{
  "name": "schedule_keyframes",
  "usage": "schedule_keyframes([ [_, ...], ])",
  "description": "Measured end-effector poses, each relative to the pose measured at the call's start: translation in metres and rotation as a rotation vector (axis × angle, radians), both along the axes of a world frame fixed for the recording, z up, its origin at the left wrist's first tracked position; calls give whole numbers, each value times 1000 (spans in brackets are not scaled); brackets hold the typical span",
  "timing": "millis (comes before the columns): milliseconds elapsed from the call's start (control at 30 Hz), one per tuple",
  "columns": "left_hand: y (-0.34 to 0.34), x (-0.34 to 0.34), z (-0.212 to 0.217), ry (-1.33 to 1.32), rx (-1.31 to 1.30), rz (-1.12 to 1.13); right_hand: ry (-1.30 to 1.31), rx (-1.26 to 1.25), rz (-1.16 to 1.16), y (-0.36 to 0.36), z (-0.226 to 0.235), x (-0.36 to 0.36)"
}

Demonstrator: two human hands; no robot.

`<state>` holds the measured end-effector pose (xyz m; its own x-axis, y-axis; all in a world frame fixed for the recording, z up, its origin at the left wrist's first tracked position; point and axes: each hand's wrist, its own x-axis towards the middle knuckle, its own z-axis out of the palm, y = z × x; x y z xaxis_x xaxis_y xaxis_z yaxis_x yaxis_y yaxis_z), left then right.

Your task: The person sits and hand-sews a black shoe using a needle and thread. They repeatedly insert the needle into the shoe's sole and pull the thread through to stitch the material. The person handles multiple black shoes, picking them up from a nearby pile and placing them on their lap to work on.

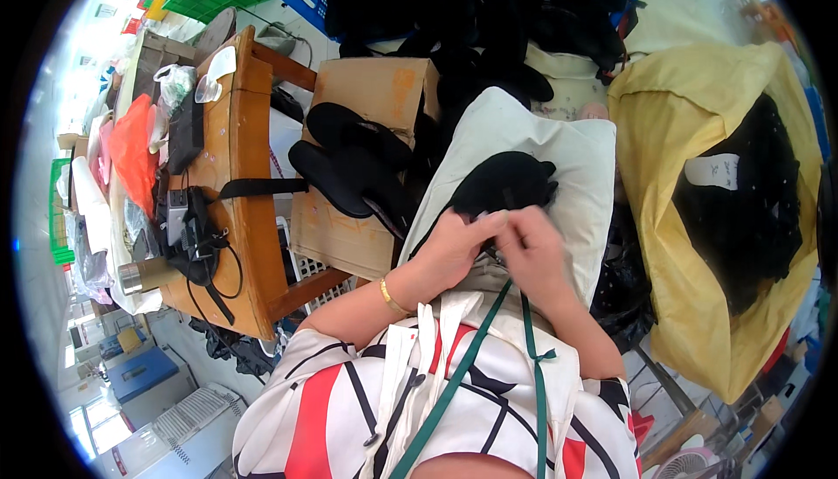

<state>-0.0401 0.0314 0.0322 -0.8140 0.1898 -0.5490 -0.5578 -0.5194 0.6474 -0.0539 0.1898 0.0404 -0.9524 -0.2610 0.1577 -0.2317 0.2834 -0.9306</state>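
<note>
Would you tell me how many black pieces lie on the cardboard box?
2: one black piece at the box's far side, another just nearer, overlapping it. More may be hidden in the dark pile behind.

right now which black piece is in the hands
The black piece on the white pillow, under both hands; the others lie on the cardboard box.

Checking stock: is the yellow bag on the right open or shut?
Open: the yellow bag gapes, showing black pieces inside.
</note>
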Motion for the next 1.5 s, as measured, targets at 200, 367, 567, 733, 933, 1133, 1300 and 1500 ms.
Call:
schedule_keyframes([
  [200, 1, -3, -12, -148, 129, 238, -336, -156, -222, 41, -14, 14],
  [367, 3, 2, -21, -128, 89, 278, -448, -364, -668, 138, -35, 28],
  [567, 14, -3, -11, -117, 12, 293, -402, -329, -651, 121, -30, 34],
  [733, 19, -7, 3, -70, -26, 285, -569, -300, -237, 45, -1, 10],
  [933, 21, -6, -1, -13, -27, 276, -488, 7, -35, 16, -2, -5],
  [1133, 22, -5, -4, -17, -58, 256, -480, -3, -29, 16, -1, -7],
  [1300, 23, -6, -1, -7, -31, 257, -517, -14, -17, 18, -4, -8],
  [1500, 26, 1, 0, 60, -166, 197, -656, -119, 38, 23, -5, -14],
])
